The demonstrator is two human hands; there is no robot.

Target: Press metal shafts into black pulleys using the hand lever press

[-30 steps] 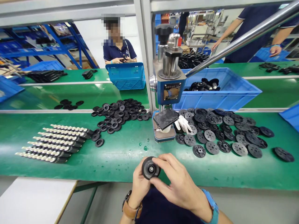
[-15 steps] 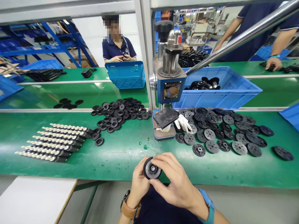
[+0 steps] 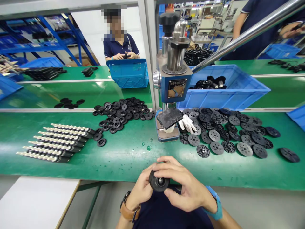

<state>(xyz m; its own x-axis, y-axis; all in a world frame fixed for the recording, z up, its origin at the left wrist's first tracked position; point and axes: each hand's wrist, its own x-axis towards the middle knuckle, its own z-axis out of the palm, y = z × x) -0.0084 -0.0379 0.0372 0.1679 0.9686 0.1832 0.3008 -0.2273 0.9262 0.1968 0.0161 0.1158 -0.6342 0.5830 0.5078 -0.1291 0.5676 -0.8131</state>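
On the near side of the hand press [image 3: 175, 84], both hands grip a black round part [image 3: 156, 183] — the left hand [image 3: 142, 188] around its side, the right hand [image 3: 189, 186] pinching its rim, seemingly so the recessed face tilts up for viewing. Small discs [image 3: 123, 112] left of the press and larger discs [image 3: 216, 148] right of it probably lie apart — sorted, within reach.

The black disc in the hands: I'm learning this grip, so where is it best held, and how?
Probably by the rim of the disc, right hand coming from the right, thumb and fingers spread across its edge, left hand from the left: it is round, and this leaves its centre uncovered.
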